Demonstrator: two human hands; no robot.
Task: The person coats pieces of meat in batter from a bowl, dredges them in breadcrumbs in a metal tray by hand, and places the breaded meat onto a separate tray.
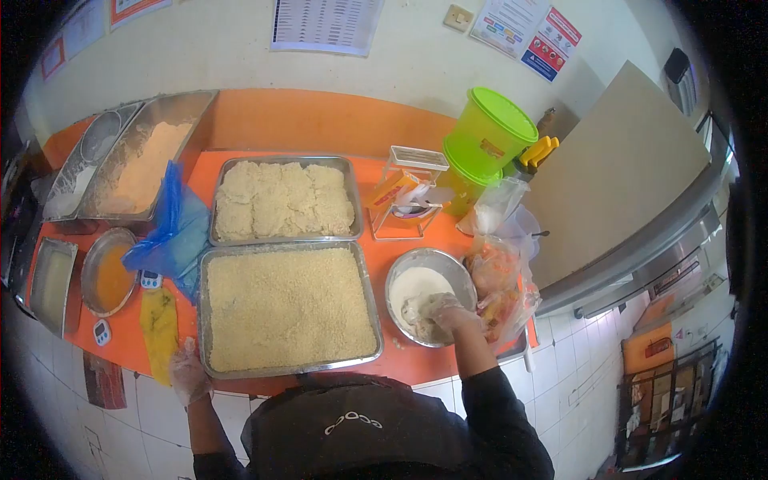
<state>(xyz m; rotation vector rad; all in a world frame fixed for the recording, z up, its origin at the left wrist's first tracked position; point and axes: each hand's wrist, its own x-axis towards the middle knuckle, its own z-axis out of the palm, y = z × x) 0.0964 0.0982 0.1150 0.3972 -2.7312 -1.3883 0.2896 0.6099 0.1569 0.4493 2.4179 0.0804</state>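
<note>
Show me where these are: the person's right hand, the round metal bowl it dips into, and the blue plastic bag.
Right hand (452,312): head view, middle of the hand.
Round metal bowl (454,272): head view, bare inner wall.
Blue plastic bag (166,236): head view, crumpled middle.

The powder (418,283) is white, the crumbs (288,308) pale yellow, the tabletop (406,365) bright orange.

R hand (450,314) in bowl (460,278) w/ white stuff (418,285); L hand (190,374) nr tray (272,370).
</note>
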